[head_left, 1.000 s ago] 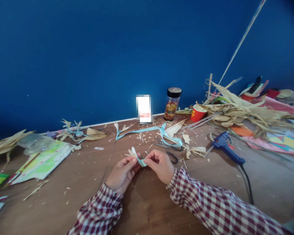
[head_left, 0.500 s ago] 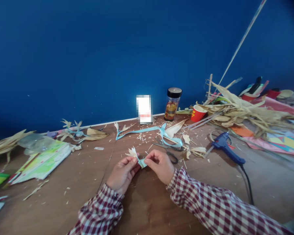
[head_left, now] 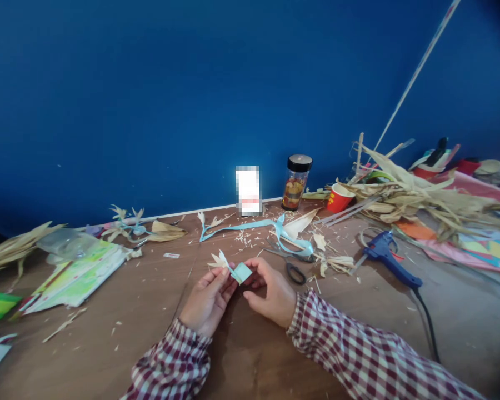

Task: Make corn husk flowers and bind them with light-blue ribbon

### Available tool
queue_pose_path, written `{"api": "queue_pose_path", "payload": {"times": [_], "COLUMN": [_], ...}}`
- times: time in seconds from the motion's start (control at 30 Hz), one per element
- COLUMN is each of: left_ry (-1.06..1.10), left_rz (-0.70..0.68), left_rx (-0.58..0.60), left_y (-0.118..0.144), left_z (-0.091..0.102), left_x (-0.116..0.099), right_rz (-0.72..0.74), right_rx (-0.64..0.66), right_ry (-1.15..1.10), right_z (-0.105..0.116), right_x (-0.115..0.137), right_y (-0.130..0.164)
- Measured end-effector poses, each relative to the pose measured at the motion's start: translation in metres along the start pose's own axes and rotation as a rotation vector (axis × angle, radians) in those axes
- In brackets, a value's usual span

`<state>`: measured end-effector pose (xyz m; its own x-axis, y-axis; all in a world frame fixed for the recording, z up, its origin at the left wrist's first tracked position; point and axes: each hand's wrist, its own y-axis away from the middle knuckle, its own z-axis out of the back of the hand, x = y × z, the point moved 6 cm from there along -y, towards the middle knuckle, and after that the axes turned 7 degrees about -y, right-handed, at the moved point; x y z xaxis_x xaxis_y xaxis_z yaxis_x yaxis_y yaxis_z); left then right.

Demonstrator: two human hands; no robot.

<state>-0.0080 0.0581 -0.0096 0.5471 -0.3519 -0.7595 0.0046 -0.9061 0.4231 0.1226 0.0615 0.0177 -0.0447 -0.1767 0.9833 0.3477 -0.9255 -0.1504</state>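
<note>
Between thumb and fingers, my left hand (head_left: 210,300) pinches a small corn husk flower (head_left: 217,261) with pale pointed petals. A light-blue strip (head_left: 242,273) runs from its stem, the free end sticking out to the right. Beside that end is my right hand (head_left: 273,291), thumb and fingers apart, the fingertips near or behind the strip; whether they touch it I cannot tell. Behind my right hand lie dark-handled scissors (head_left: 295,271). Farther back a longer light-blue ribbon (head_left: 250,225) curls across the table.
On the right lies a blue glue gun (head_left: 391,258) with its cord, near a heap of dry corn husks (head_left: 404,191). A red paper cup (head_left: 339,198) and a lidded jar (head_left: 296,183) stand by the wall. A green-and-white painted sheet (head_left: 77,272) is at left. Husk scraps litter the brown table (head_left: 150,333).
My right thumb and fingers have parted, letting go of the blue strip's end, which now shows more fully. My left hand still holds the flower. The view has shifted slightly.
</note>
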Motion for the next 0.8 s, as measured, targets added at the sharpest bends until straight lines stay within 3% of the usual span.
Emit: {"api": "queue_pose_path", "payload": {"times": [0.07, 0.3, 0.8], "left_ry": [0.02, 0.112, 0.137], "left_rz": [0.01, 0.009, -0.016], "left_rx": [-0.024, -0.082, -0.096], "left_y": [0.001, 0.008, 0.01], "left_z": [-0.001, -0.008, -0.013], "left_x": [0.002, 0.009, 0.018], "right_rz": [0.001, -0.04, -0.092], "right_rx": [-0.009, -0.092, -0.16], "right_ry": [0.05, -0.104, -0.208], "right_z": [-0.002, 0.0, 0.008], "right_x": [-0.003, -0.009, -0.016], "right_y": [-0.001, -0.007, -0.009]}}
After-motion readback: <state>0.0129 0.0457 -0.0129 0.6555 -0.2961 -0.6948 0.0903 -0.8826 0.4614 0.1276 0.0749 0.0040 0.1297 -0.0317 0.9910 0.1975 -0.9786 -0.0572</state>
